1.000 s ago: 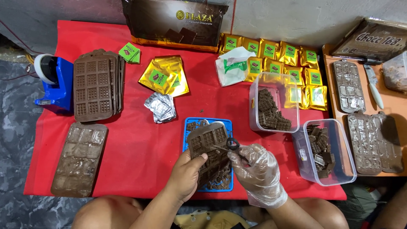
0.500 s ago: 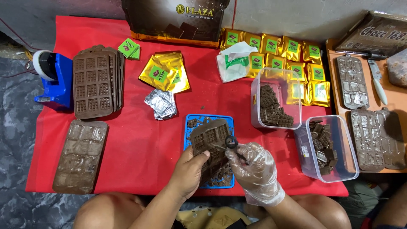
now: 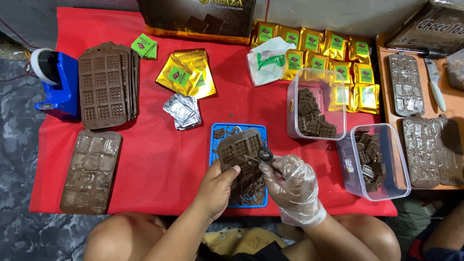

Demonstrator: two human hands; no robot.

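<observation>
Red cloth (image 3: 159, 159) spread over a low surface, with grey mottled floor (image 3: 19, 145) showing at the left edge. Orange-brown board (image 3: 386, 96) along the right side, carrying filled brown moulds (image 3: 425, 150) and a white-handled knife (image 3: 436, 84). At the far edge, a dark carton (image 3: 198, 19) with a gold border. Blue tape dispenser (image 3: 55, 84) at the left end.

Two clear plastic tubs right of centre: the farther tub (image 3: 316, 79) packed with stacked brown chocolate bars, the nearer tub (image 3: 382, 140) loosely filled with broken chocolate pieces. Blue tray (image 3: 215, 133) near the front edge, holding chocolate scraps. Gold pouches (image 3: 333, 46) in rows behind the tubs, a few more gold pouches (image 3: 186, 72) lying flat near centre, folded silver foils (image 3: 183, 110) just beside them. Stack of empty brown moulds (image 3: 104, 87) at upper left, one filled mould (image 3: 92, 171) below it.

Bare left hand (image 3: 217, 186) gripping the lower edge of a brown silicone mould (image 3: 239, 150), thumb pressed on top, mould held over the blue tray. Gloved right hand (image 3: 292, 186) with fingers pinched on a small dark-handled tool (image 3: 258, 156), its tip touching the mould's face.
</observation>
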